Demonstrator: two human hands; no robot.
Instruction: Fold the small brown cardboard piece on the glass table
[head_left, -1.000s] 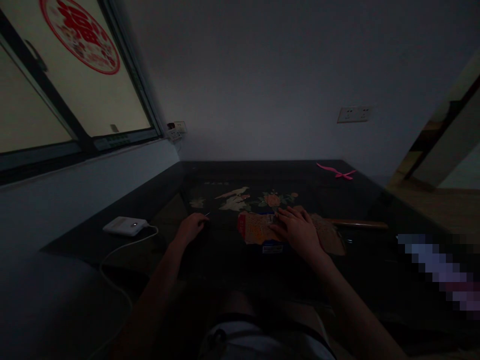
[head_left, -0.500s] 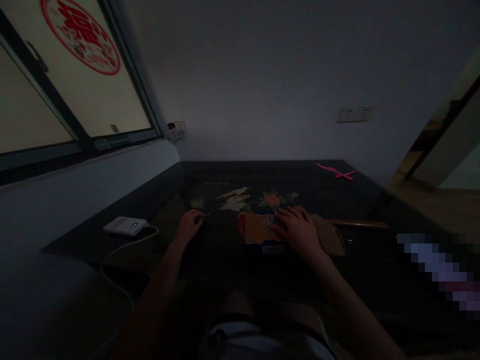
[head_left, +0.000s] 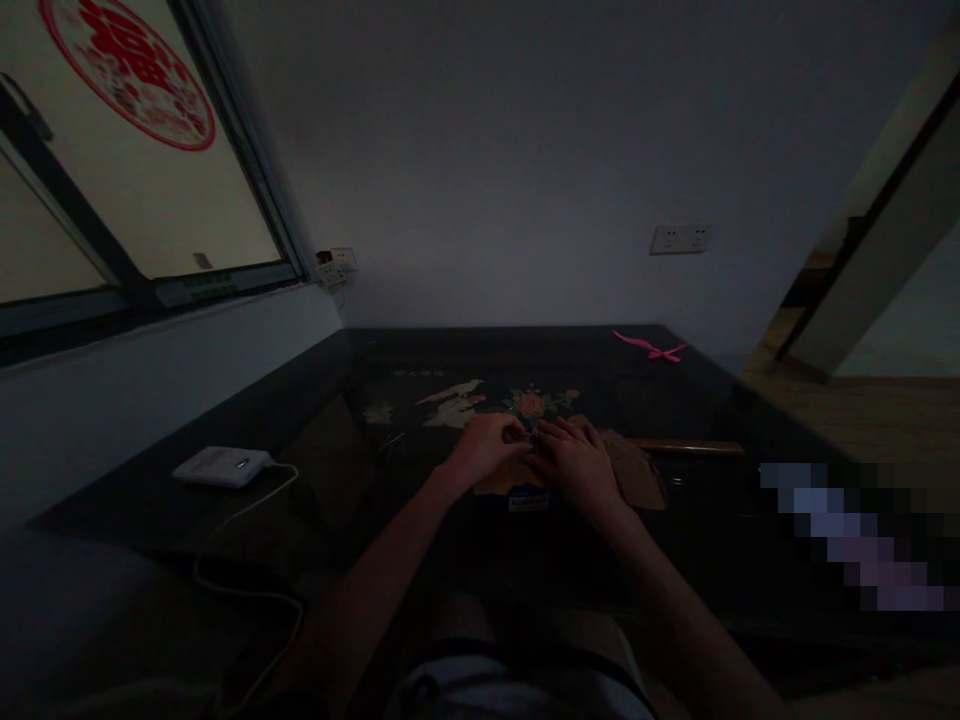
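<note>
A piece of printed cardboard with orange and blue colouring lies on the dark table in front of me. Over its far left part is my left hand, thumb and fingers pinched together on something too small and dark to make out. My right hand rests on the cardboard's right side with its fingers stretched out, tips close to the left fingertips. A small pale bit shows between the two hands. Brown torn cardboard sits right beside my right hand. To the left, thin metallic pieces lie on the tabletop.
A white power bank with a white cable lies at the table's left. Behind the brown cardboard is a long wooden stick. A pink ribbon lies near the back edge, and a blurred-out object at the right.
My left hand has moved right, from the bare tabletop onto the printed cardboard, and has let go of a thin metallic piece. My right hand stays on the cardboard. The view has shifted slightly.
</note>
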